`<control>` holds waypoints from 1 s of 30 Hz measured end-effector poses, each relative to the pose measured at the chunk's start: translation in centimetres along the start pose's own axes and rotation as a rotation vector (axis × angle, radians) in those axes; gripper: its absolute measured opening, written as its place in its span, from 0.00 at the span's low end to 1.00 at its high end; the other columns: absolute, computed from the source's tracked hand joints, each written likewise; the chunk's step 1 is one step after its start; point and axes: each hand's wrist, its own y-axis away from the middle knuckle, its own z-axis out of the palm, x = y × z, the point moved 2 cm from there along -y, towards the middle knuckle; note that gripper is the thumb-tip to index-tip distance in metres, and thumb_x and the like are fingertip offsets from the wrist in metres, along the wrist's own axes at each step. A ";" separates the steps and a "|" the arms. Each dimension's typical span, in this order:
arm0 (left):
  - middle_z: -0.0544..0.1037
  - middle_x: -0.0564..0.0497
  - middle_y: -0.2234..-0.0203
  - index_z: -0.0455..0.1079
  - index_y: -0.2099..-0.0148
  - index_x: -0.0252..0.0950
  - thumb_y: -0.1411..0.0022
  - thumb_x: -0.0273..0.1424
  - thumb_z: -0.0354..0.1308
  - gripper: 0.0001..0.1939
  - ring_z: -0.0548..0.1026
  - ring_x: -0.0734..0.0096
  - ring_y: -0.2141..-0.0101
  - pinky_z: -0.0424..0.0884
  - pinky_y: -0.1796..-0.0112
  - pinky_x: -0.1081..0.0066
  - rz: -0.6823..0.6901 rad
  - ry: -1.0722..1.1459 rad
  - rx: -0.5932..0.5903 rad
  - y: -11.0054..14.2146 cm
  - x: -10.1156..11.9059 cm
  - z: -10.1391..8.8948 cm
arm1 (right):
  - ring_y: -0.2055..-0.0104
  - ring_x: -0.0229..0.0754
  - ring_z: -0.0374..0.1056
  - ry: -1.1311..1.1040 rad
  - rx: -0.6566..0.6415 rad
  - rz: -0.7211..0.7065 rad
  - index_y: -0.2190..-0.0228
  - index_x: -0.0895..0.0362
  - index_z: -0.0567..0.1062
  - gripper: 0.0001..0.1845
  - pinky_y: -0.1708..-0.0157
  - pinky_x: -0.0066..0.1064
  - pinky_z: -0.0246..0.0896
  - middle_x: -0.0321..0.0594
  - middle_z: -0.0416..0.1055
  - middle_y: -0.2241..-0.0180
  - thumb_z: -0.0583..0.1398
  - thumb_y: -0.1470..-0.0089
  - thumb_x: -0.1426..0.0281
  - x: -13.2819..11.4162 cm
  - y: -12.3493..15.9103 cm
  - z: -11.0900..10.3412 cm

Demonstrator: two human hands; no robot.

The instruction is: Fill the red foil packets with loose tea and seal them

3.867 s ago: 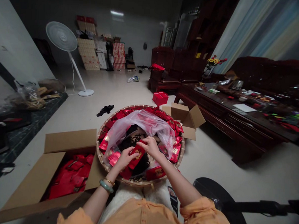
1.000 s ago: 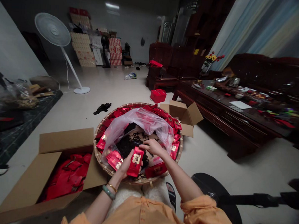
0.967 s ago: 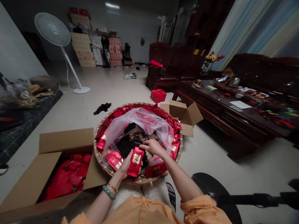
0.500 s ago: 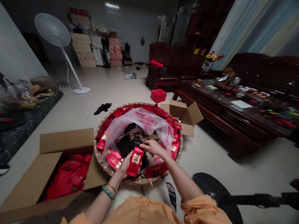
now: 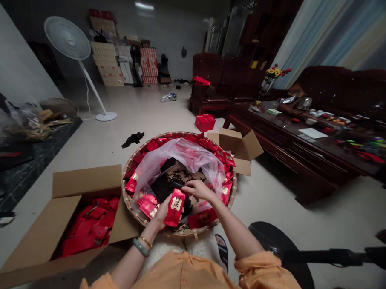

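A round woven basket sits in front of me, ringed with small red foil packets. A clear plastic bag lies open in it over a heap of dark loose tea. My left hand grips a red packet with a gold label, held upright over the basket's near side. My right hand is closed in a pinch on a dark scoop handle just above the packet's mouth. Both forearms wear orange sleeves.
An open cardboard box of red bags stands at my left. A smaller open carton lies behind the basket. A long dark wooden table runs along the right. A standing fan is at the back left.
Earlier both hands held the red packet together over the bag. Now the left hand alone holds it upright and the right hand pinches a scoop at its mouth. Little has moved in the last second.
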 end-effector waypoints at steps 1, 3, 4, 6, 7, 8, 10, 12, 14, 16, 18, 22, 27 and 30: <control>0.76 0.45 0.81 0.70 0.61 0.28 0.37 0.46 0.42 0.26 0.74 0.69 0.82 0.68 0.80 0.74 0.001 0.001 -0.001 0.1 0.0 0.0 | 0.83 0.30 0.55 0.026 0.022 -0.017 0.75 0.60 0.73 0.23 0.82 0.22 0.44 0.31 0.60 0.84 0.54 0.48 0.52 -0.1 -0.1 0.1; 0.76 0.45 0.80 0.70 0.61 0.28 0.37 0.47 0.42 0.26 0.74 0.69 0.82 0.69 0.80 0.73 -0.009 0.005 -0.016 0.1 0.0 0.0 | 0.82 0.30 0.55 0.069 0.050 -0.051 0.77 0.60 0.73 0.23 0.81 0.23 0.43 0.31 0.60 0.84 0.54 0.47 0.53 -0.2 -0.2 0.2; 0.76 0.45 0.80 0.70 0.61 0.28 0.37 0.47 0.42 0.26 0.74 0.69 0.82 0.69 0.80 0.73 -0.017 0.007 -0.027 0.1 0.0 0.0 | 0.82 0.31 0.55 0.085 0.057 -0.063 0.77 0.60 0.73 0.23 0.81 0.23 0.43 0.32 0.61 0.84 0.54 0.47 0.53 -0.2 -0.3 0.2; 0.76 0.45 0.80 0.69 0.60 0.28 0.37 0.47 0.42 0.26 0.74 0.69 0.82 0.69 0.80 0.73 -0.027 0.015 -0.041 0.0 -0.1 -0.1 | 0.81 0.31 0.55 0.111 0.068 -0.074 0.77 0.60 0.73 0.23 0.80 0.23 0.43 0.32 0.62 0.84 0.54 0.46 0.53 0.0 -0.3 0.2; 0.76 0.45 0.80 0.69 0.60 0.28 0.37 0.47 0.42 0.26 0.74 0.69 0.82 0.69 0.80 0.73 -0.029 0.018 -0.046 -0.1 -0.2 -0.1 | 0.81 0.31 0.55 0.120 0.071 -0.076 0.77 0.60 0.73 0.23 0.80 0.23 0.43 0.33 0.62 0.84 0.54 0.46 0.54 0.1 -0.4 0.2; 0.76 0.45 0.80 0.69 0.60 0.28 0.37 0.47 0.42 0.26 0.74 0.69 0.82 0.69 0.80 0.73 -0.029 0.020 -0.047 -0.2 -0.2 -0.2 | 0.81 0.31 0.55 0.125 0.072 -0.077 0.77 0.60 0.74 0.23 0.80 0.23 0.43 0.33 0.63 0.84 0.55 0.46 0.54 0.3 -0.4 0.2; 0.76 0.45 0.81 0.69 0.60 0.28 0.37 0.47 0.41 0.26 0.73 0.69 0.82 0.68 0.80 0.73 -0.029 0.016 -0.042 -0.3 -0.4 -0.2 | 0.81 0.31 0.56 0.126 0.072 -0.076 0.77 0.60 0.74 0.23 0.80 0.23 0.43 0.33 0.63 0.84 0.55 0.46 0.54 0.7 -0.4 0.3; 0.76 0.45 0.81 0.69 0.60 0.29 0.37 0.47 0.42 0.26 0.73 0.69 0.82 0.68 0.80 0.73 -0.033 0.009 -0.040 -0.5 -0.5 -0.3 | 0.82 0.31 0.56 0.113 0.072 -0.078 0.77 0.60 0.74 0.23 0.80 0.23 0.44 0.32 0.63 0.85 0.54 0.46 0.54 1.0 -0.4 0.6; 0.76 0.45 0.81 0.69 0.60 0.29 0.38 0.47 0.42 0.26 0.73 0.69 0.83 0.68 0.81 0.73 -0.033 0.000 -0.040 -0.6 -0.7 -0.4 | 0.83 0.31 0.56 0.087 0.072 -0.082 0.77 0.60 0.74 0.23 0.81 0.23 0.44 0.33 0.63 0.84 0.55 0.47 0.53 1.3 -0.4 0.8; 0.76 0.45 0.81 0.69 0.60 0.28 0.38 0.48 0.43 0.27 0.73 0.69 0.84 0.68 0.82 0.72 -0.030 -0.016 -0.026 -0.6 -0.7 -0.5 | 0.84 0.31 0.56 0.040 0.062 -0.068 0.75 0.59 0.74 0.24 0.81 0.23 0.45 0.32 0.64 0.83 0.54 0.47 0.51 1.7 -0.5 1.0; 0.76 0.45 0.81 0.69 0.61 0.28 0.38 0.48 0.43 0.27 0.73 0.68 0.84 0.67 0.82 0.72 -0.026 -0.027 -0.006 -0.7 -0.6 -0.6 | 0.84 0.31 0.58 -0.009 0.052 -0.042 0.70 0.59 0.74 0.25 0.82 0.23 0.47 0.33 0.66 0.81 0.52 0.47 0.49 2.4 -0.6 0.9; 0.76 0.45 0.80 0.69 0.61 0.28 0.37 0.47 0.42 0.26 0.74 0.68 0.82 0.69 0.81 0.73 0.014 0.009 0.015 -0.6 -0.1 -1.0 | 0.74 0.39 0.67 0.161 0.219 0.026 0.60 0.57 0.71 0.26 0.74 0.26 0.57 0.39 0.72 0.73 0.50 0.45 0.49 5.0 -0.6 -0.4; 0.76 0.46 0.80 0.69 0.61 0.29 0.37 0.46 0.42 0.25 0.73 0.69 0.83 0.69 0.81 0.73 0.023 0.039 -0.003 -0.6 0.0 -1.5 | 0.61 0.50 0.69 0.628 0.254 0.231 0.60 0.60 0.70 0.26 0.64 0.33 0.58 0.52 0.73 0.64 0.55 0.49 0.50 8.8 0.2 -0.4; 0.76 0.46 0.80 0.69 0.61 0.29 0.37 0.46 0.42 0.25 0.73 0.70 0.83 0.69 0.80 0.73 0.022 0.056 -0.034 -0.5 -0.2 -1.3 | 0.57 0.50 0.67 0.691 0.314 0.198 0.59 0.60 0.70 0.25 0.60 0.34 0.58 0.52 0.72 0.62 0.54 0.46 0.51 8.6 0.3 0.4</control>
